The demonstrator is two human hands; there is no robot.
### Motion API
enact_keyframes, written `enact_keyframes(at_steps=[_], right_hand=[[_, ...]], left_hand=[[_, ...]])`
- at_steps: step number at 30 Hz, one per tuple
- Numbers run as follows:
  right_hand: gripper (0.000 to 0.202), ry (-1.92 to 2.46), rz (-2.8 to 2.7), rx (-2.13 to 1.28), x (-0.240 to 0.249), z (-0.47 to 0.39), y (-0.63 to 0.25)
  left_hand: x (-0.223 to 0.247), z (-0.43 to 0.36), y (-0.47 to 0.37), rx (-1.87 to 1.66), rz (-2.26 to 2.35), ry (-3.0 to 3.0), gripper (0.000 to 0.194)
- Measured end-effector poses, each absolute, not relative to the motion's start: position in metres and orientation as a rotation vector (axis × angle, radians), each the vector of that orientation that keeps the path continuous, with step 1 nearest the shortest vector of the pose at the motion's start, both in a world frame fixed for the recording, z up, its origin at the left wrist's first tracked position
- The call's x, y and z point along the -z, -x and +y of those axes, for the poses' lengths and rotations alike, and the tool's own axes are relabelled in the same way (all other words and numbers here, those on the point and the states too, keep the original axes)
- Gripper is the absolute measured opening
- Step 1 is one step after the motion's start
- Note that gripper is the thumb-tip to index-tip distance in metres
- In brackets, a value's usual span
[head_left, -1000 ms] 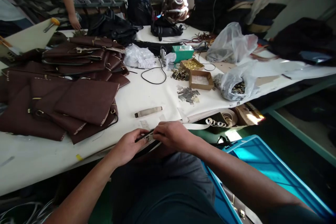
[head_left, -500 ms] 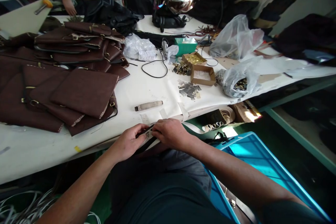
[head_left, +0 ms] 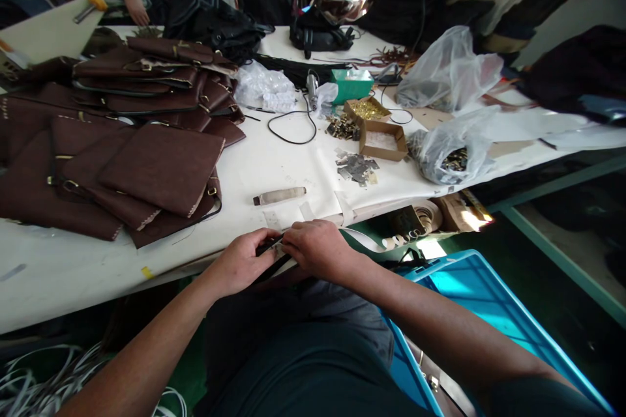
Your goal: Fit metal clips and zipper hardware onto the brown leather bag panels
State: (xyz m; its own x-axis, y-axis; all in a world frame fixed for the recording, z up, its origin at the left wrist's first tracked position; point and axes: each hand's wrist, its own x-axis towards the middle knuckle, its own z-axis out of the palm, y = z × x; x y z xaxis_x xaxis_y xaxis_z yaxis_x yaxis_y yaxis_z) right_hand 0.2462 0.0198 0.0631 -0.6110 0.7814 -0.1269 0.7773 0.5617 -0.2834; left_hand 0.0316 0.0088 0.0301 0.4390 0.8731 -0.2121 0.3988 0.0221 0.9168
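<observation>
At the table's front edge, both hands are closed on a dark bag piece with a black edge (head_left: pixel 278 266), most of it hidden under my fingers. My left hand (head_left: pixel 242 264) pinches it between thumb and fingers. Close beside it, my right hand (head_left: pixel 315 247) grips the same edge from above; a small pale bit shows between the hands, too small to name. A white strip (head_left: pixel 362 239) curls off to the right behind my right wrist. Just beyond my hands, a tape-wrapped tool (head_left: pixel 280 196) lies on the white table (head_left: pixel 244 169).
Brown leather bag pieces (head_left: pixel 166 163) are piled left. Thin metal plates (head_left: pixel 357 168), a cardboard box (head_left: pixel 383 141) and a plastic bag of metal fittings (head_left: pixel 452 150) lie right. A blue crate (head_left: pixel 476 267) stands at my right. Another person's hand (head_left: pixel 135 8) is far left.
The view has shifted slightly, so the table things sit a little further right. My hands keep their hold with barely any movement.
</observation>
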Motion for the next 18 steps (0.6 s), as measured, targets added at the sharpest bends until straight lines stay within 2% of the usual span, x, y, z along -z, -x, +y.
enact_keyframes(at_steps=[5,13,18], right_hand=[[0.024,1.365,-2.771,-0.481,-0.061,0.018,-0.246],[0.018,1.479,-2.610,-0.464,-0.060,0.008,-0.265],[0.017,1.551,-2.554,-0.431,-0.058,0.004,-0.269]], left_hand=[[-0.033,0.011,-0.038,-0.470,1.286,-1.675,0.034],[-0.047,0.011,-0.052,-0.444,1.327,-1.783,0.015],[-0.043,0.009,-0.052,-0.449,1.312,-1.745,0.013]])
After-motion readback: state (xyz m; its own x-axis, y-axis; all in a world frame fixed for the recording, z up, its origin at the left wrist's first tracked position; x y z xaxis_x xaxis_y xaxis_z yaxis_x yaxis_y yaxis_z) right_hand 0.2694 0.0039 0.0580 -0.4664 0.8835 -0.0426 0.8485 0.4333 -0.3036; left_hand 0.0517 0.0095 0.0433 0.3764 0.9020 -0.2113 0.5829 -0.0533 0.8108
